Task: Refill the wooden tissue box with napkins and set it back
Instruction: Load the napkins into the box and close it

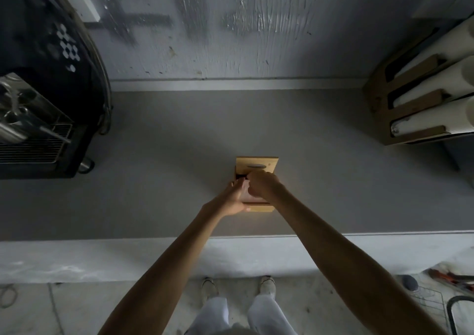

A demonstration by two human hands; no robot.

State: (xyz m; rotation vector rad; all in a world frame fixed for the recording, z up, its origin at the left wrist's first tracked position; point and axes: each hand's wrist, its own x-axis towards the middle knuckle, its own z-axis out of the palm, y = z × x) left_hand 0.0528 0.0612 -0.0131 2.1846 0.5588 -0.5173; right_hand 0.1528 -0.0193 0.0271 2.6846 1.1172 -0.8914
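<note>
A light wooden tissue box sits on the grey counter, a little right of centre. Its lid, with an oval slot, is slid toward the wall, so a dark gap shows at the box's left side. My left hand grips the box's near-left side. My right hand rests on top with fingers curled at the lid's near edge. A pale pinkish strip shows under my hands; I cannot tell whether it is napkins.
A black machine with a metal drip grille stands at the counter's left end. A cardboard holder with white rolls stands at the right. The counter's front edge runs below my hands, with tools on the floor at bottom right.
</note>
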